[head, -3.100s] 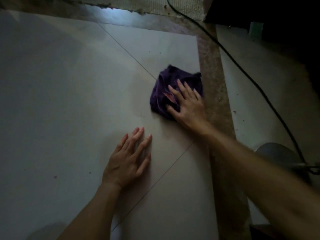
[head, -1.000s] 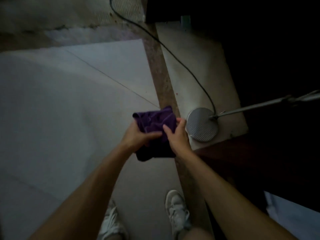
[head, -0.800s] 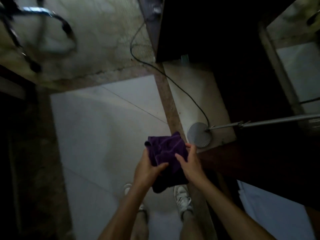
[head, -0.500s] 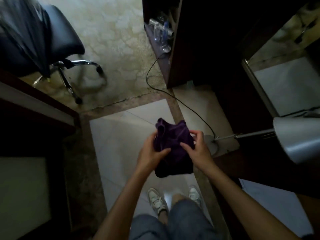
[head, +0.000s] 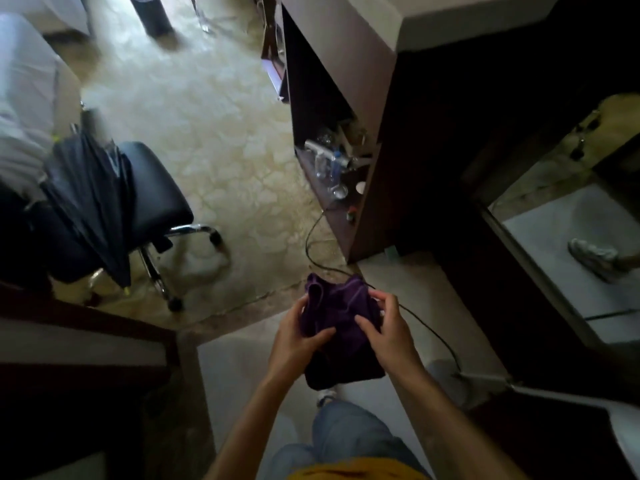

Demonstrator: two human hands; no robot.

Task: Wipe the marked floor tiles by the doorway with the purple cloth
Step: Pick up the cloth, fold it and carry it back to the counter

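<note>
The purple cloth [head: 341, 320] is bunched and held up in the air in front of me, well above the floor. My left hand [head: 298, 336] grips its left side with the thumb laid across the front. My right hand [head: 388, 327] pinches its right side, fingers curled over the top edge. The pale floor tiles [head: 239, 372] by the doorway lie below, partly hidden by my arms, jeans and the cloth. A shoe tip [head: 325, 398] shows under the cloth.
A black swivel chair [head: 152, 199] with a folded umbrella [head: 93, 209] stands on the carpet at left. A dark cabinet [head: 377, 140] with bottles on its shelf is ahead. A black cable [head: 426, 327] runs to a lamp base [head: 446, 372] at right. A dark door frame [head: 79, 341] is at left.
I have risen from the floor: the view pulled far back from the tiles. The cloth was lifted off the tile and both hands now hold it in the air.
</note>
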